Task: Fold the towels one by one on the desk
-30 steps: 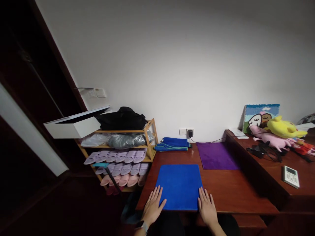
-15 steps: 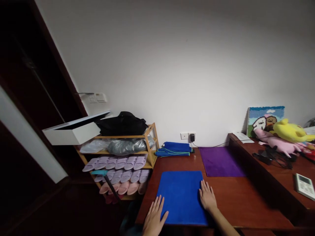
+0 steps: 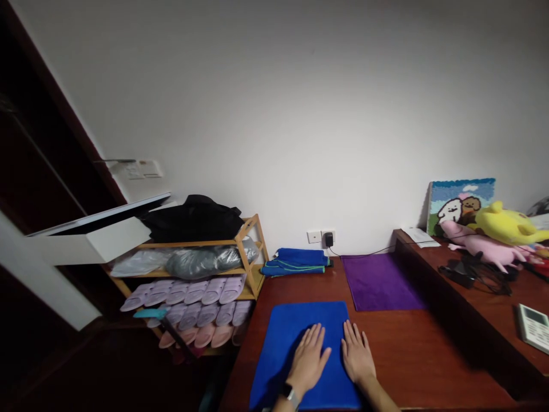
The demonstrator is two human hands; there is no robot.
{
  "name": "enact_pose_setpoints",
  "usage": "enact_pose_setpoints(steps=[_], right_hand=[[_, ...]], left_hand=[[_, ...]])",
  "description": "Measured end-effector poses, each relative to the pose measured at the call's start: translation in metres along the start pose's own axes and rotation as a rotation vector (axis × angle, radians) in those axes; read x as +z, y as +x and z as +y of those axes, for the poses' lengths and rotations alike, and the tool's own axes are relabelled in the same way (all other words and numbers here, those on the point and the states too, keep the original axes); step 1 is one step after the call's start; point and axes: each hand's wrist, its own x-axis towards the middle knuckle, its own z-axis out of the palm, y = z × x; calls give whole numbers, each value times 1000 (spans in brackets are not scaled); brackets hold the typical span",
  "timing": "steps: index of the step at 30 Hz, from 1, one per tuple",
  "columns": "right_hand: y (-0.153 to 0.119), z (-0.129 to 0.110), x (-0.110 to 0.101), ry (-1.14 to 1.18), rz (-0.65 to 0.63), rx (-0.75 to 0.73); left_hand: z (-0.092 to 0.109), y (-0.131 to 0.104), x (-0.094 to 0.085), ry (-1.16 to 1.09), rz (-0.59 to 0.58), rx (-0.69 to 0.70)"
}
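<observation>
A blue cloth (image 3: 283, 349) lies spread flat on the reddish-brown wooden table (image 3: 412, 355). Over its middle is my left hand (image 3: 309, 353), palm down with fingers stretched out; whether it presses on the fabric I cannot tell. My right hand (image 3: 357, 353) rests flat along the cloth's right edge, its fingers extended too. Neither hand grips anything. Behind and to the right, a purple cloth (image 3: 381, 283) is laid flat near the wall. Several folded blue cloths with green edging (image 3: 295, 262) are stacked at the table's back left corner.
Left of the table stands a wooden shoe rack (image 3: 253, 280) with rows of slippers (image 3: 175, 293), a black bag (image 3: 193, 220) and a white box (image 3: 115, 237) on top. On the raised surface at right are plush toys (image 3: 480, 246), a picture (image 3: 461, 200), cables and a calculator-like device (image 3: 534, 329).
My left hand has moved right and forward, from the cloth's left edge to its middle. The right hand stays at the right edge. The view has shifted slightly.
</observation>
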Motion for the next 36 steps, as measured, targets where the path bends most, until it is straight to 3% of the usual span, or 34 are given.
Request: enact_pose_setpoints(steps=[3, 6, 9, 14, 18, 23, 29, 36], right_hand=[[1, 2, 1, -11, -30, -24], [1, 2, 2, -20, -35, -27], [1, 1, 2, -23, -23, -2], [1, 3, 7, -38, -15, 11], [2, 5, 17, -57, 0, 16], [16, 1, 10, -92, -29, 34], [65, -12, -13, -59, 4, 51], [86, -3, 8, -59, -7, 54]], left_hand=[[31, 41, 18, -64, -48, 34], [27, 54, 32, -74, -80, -25], [-7, 42, 30, -30, -83, -119], [-83, -2, 2, 97, -61, -368], [-116, -23, -1, 150, 9, -399], [-119, -22, 12, 150, 78, -392], [-121, -22, 12, 140, 90, -389], [-120, -23, 13, 152, 87, -397]])
